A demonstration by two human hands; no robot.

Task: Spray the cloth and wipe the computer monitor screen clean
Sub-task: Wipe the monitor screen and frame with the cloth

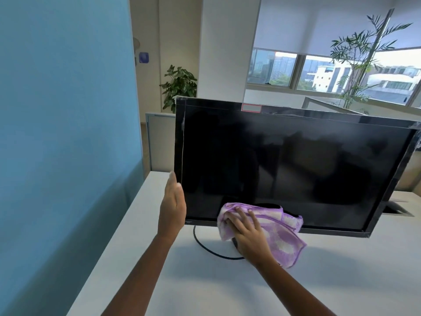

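We note the left hand (172, 201), fingers straight, bracing the monitor (178, 137) by its edge against tipping; the right hand (247, 229), fingers spread, presses the cloth (282, 238) low on the screen (296, 160).

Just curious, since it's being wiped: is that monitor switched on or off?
Apparently off: the monitor screen is black all over, showing only faint reflections. No power light can be made out.

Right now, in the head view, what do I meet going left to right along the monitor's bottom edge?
Blue partition wall, left hand, purple-and-white checked cloth, grey rectangular cable hatch.
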